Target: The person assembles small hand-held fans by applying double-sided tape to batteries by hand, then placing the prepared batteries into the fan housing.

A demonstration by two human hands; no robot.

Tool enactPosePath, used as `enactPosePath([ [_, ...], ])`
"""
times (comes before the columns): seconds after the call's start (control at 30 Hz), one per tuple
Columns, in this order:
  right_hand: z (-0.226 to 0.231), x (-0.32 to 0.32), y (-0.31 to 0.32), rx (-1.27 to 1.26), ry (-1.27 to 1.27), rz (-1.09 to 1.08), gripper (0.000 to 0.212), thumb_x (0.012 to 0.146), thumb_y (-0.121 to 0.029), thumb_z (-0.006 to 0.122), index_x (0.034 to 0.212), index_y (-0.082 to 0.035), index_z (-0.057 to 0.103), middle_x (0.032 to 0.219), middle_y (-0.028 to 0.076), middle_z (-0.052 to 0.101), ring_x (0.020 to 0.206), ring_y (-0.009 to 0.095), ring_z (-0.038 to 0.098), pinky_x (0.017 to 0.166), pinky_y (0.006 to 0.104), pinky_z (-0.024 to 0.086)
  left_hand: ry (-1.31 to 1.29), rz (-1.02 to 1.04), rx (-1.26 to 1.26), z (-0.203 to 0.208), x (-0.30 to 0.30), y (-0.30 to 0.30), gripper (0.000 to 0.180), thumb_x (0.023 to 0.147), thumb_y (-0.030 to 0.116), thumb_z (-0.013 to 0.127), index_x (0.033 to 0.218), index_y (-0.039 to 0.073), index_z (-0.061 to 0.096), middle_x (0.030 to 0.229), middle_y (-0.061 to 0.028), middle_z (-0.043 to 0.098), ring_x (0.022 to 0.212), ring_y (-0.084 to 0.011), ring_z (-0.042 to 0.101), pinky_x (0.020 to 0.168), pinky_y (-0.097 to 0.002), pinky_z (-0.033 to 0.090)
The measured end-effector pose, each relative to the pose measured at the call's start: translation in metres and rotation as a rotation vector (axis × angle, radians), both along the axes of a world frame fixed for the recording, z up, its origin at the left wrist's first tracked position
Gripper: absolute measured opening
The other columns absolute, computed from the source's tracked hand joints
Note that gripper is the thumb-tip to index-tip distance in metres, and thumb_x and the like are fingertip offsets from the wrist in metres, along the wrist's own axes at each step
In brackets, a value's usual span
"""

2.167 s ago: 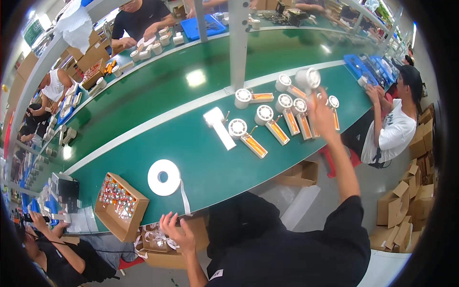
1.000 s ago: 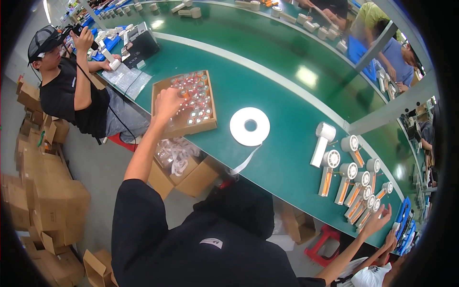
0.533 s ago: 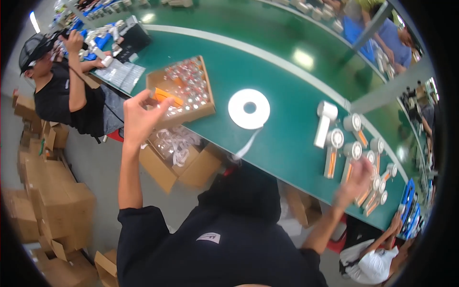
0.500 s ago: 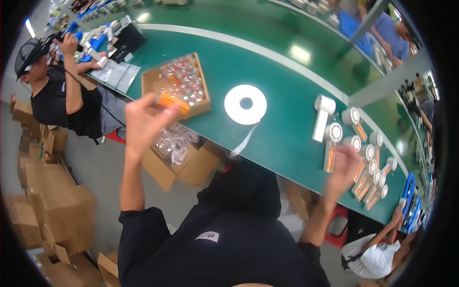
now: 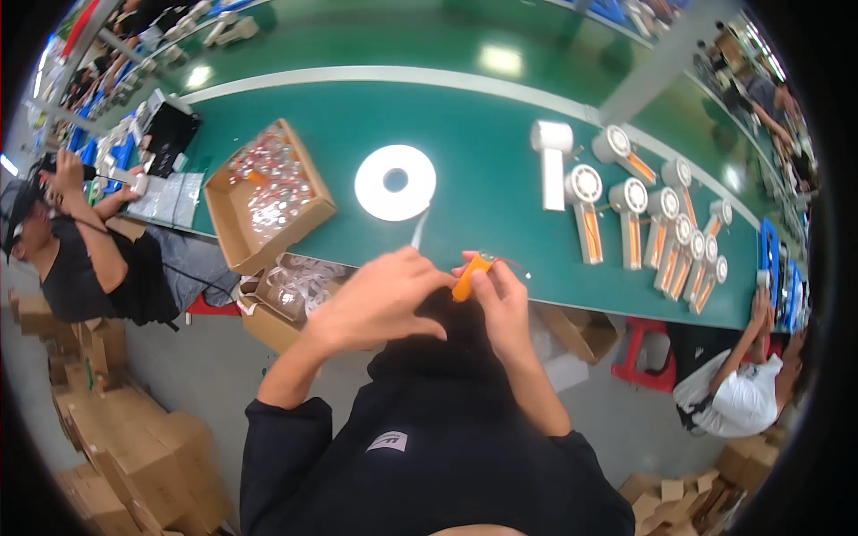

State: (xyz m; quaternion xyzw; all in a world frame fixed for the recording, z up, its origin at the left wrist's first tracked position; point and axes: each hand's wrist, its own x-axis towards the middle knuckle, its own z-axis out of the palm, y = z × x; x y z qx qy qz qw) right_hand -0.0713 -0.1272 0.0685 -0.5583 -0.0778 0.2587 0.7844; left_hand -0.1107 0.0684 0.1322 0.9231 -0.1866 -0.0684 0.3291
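My right hand (image 5: pixel 505 308) pinches an orange battery (image 5: pixel 471 278) between thumb and fingers at the table's near edge. A thin red wire with a small white plug trails from it to the right. Beside it, my left hand (image 5: pixel 380 299) has its thumb spread from its index finger, with nothing seen between them. A white roll of tape (image 5: pixel 371 183) lies flat on the table; its loose strip (image 5: pixel 420 230) runs down toward the left hand, which hides the strip's end.
Left stands a cardboard box (image 5: pixel 308 201) of wrapped batteries, above another box (image 5: pixel 268 330) with white strips. At right lie several white handheld fans (image 5: pixel 630 198), many with orange batteries in opened handles. One person (image 5: pixel 85 250) sits left, another (image 5: pixel 737 393) right.
The orange battery has passed from my left hand to my right. Both hands have come together at the table's near edge, the right one away from the fans. The view has shifted.
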Motion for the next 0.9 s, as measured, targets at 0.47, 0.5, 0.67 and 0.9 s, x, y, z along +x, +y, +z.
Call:
enactPosePath([
  [0.47, -0.009, 0.018, -0.008, -0.001, -0.034, 0.18, 0.033, 0.1, -0.027, 0.055, 0.114, 0.002, 0.064, 0.125, 0.01, 0.055, 0.126, 0.019, 0.047, 0.106, 0.0362, 0.036, -0.269, 0.318, 0.351, -0.051, 0.043, 0.054, 0.056, 0.069, 0.014, 0.08, 0.118, 0.007, 0.055, 0.129, -0.0091, 0.053, 0.121, -0.0339, 0.042, 0.099, -0.0461, 0.031],
  [0.5, -0.009, 0.022, -0.003, -0.003, -0.08, 0.208, 0.032, 0.1, -0.026, 0.055, 0.113, 0.002, 0.064, 0.123, 0.01, 0.055, 0.124, 0.018, 0.048, 0.106, 0.0357, 0.036, -0.35, 0.342, 0.275, -0.052, 0.036, 0.048, 0.057, 0.066, 0.013, 0.081, 0.117, 0.007, 0.056, 0.122, -0.0088, 0.058, 0.118, -0.0331, 0.044, 0.099, -0.0453, 0.03],
  [0.67, -0.002, 0.03, 0.012, 0.044, -0.098, 0.34, 0.03, 0.098, -0.02, 0.057, 0.118, 0.002, 0.061, 0.116, 0.008, 0.062, 0.108, 0.016, 0.057, 0.096, 0.0308, 0.043, -0.497, 0.354, 0.186, -0.042, 0.015, 0.025, 0.059, 0.064, 0.013, 0.08, 0.116, 0.004, 0.056, 0.115, -0.0118, 0.061, 0.112, -0.0317, 0.047, 0.096, -0.0431, 0.03],
  [0.9, 0.026, -0.01, -0.01, 0.134, 0.006, 0.375, 0.024, 0.097, -0.016, 0.059, 0.11, 0.004, 0.06, 0.101, 0.005, 0.059, 0.093, 0.01, 0.057, 0.083, 0.0258, 0.048, -0.509, 0.725, 0.083, -0.091, 0.015, 0.039, 0.055, 0.077, 0.019, 0.069, 0.124, -0.002, 0.05, 0.118, -0.0169, 0.056, 0.107, -0.0329, 0.043, 0.095, -0.0444, 0.028],
])
